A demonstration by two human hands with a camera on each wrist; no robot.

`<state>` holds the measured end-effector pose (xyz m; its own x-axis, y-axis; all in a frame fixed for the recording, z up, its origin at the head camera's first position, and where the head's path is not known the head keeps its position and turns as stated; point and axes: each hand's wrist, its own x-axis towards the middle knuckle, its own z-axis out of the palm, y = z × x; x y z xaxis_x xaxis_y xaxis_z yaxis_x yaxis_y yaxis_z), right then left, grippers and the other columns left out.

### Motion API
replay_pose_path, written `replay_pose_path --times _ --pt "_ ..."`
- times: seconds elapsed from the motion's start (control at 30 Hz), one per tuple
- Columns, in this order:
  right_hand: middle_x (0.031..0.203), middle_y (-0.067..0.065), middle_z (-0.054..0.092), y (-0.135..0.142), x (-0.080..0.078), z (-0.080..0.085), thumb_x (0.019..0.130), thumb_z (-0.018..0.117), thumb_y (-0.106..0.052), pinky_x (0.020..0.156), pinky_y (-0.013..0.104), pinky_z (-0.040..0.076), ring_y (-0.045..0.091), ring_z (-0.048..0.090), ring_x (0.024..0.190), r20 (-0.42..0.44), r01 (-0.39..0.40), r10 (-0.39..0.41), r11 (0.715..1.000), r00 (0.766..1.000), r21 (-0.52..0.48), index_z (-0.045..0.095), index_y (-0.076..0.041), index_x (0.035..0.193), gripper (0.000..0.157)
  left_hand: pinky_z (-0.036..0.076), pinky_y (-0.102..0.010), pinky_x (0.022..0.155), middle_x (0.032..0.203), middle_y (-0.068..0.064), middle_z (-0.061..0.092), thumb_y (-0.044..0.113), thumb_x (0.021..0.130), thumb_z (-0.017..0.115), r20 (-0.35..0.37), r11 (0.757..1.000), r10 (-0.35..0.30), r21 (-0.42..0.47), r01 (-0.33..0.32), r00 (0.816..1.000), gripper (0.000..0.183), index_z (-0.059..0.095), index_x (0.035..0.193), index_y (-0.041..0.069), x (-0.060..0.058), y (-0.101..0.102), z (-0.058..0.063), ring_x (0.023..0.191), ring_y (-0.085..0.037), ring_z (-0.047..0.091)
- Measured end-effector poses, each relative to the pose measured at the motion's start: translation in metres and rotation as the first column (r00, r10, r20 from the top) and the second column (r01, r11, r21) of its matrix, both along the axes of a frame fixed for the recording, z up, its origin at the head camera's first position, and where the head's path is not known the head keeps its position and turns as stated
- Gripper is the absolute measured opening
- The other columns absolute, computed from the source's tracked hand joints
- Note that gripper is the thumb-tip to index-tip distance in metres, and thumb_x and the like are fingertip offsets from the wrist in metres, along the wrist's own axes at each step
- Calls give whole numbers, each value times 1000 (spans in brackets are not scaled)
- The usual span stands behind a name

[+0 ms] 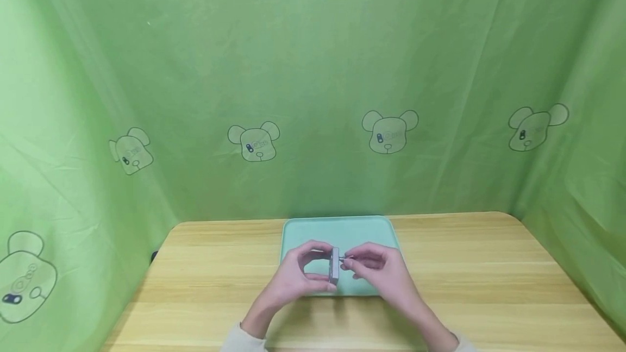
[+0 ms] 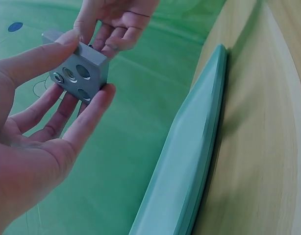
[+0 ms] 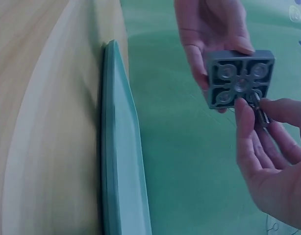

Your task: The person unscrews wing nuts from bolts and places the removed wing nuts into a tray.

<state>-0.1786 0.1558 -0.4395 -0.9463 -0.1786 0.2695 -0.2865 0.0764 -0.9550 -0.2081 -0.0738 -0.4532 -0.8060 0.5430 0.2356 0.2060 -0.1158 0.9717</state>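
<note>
Grey metal, a square block (image 1: 335, 266) pierced with round holes (image 2: 83, 72), is held up over the green tray (image 1: 313, 230). What worries me is the slim metal shaft (image 3: 261, 116): it is small, only a fingertip pinch holds it, and a slip would likely send it down onto the tray or off toward the wooden table (image 1: 220, 265). A crooked push is the other danger; the block is gripped by its edges alone, so pressure near one corner could make it twist or pop loose.

The left hand (image 1: 295, 275) sits at nine o'clock of the block, thumb and fingers curled onto opposite edges, at twelve and six. The right hand (image 1: 383, 268) is at three o'clock, thumb and forefinger closed on the shaft. Seen from the right wrist, that shaft crosses the block's face at about four o'clock; fingers crowd it and the light is dim, so I cannot tell whether its tip is inside a hole.
</note>
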Motion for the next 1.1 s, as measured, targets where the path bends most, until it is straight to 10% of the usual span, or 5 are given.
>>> replay_pose_path --times 0.17,0.57,0.83,0.97,1.1 --pt "98 1 77 -5 2 -4 87 80 -2 78 29 66 18 75 87 -334 118 -76 987 940 108 78 -11 102 18 62 -48 94 136 -15 58 -9 74 85 38 998 -25 60 22 999 66 60 134 2 -1 -2 0 128 -44 55" --pt "98 15 76 -9 -11 -6 96 72 -11 87 23 62 28 75 83 -879 232 -4 965 476 121 78 -2 99 11 60 -41 98 132 -16 59 -3 79 84 42 993 -73 95 69 996 61 59 135 0 -2 -8 3 119 -35 62" --pt "97 20 75 -12 -10 5 101 65 -8 81 29 65 33 75 81 -958 271 35 956 284 116 78 4 96 18 60 -38 99 134 -15 59 0 79 85 82 988 -106 122 96 991 64 58 137 1 -1 -9 6 121 -33 61" --pt "97 22 75 -13 -10 6 101 64 -7 81 31 65 34 75 81 -968 282 41 953 247 113 77 5 94 19 59 -41 100 134 -15 59 1 78 86 98 986 -113 134 100 989 65 58 137 1 -1 -9 5 120 -30 62" --pt "99 21 75 -11 -11 1 99 68 -8 84 30 64 34 75 83 -945 246 33 962 327 118 78 3 96 15 58 -42 102 134 -15 58 0 77 86 102 987 -107 129 94 989 66 58 136 1 -2 -9 4 123 -34 60"
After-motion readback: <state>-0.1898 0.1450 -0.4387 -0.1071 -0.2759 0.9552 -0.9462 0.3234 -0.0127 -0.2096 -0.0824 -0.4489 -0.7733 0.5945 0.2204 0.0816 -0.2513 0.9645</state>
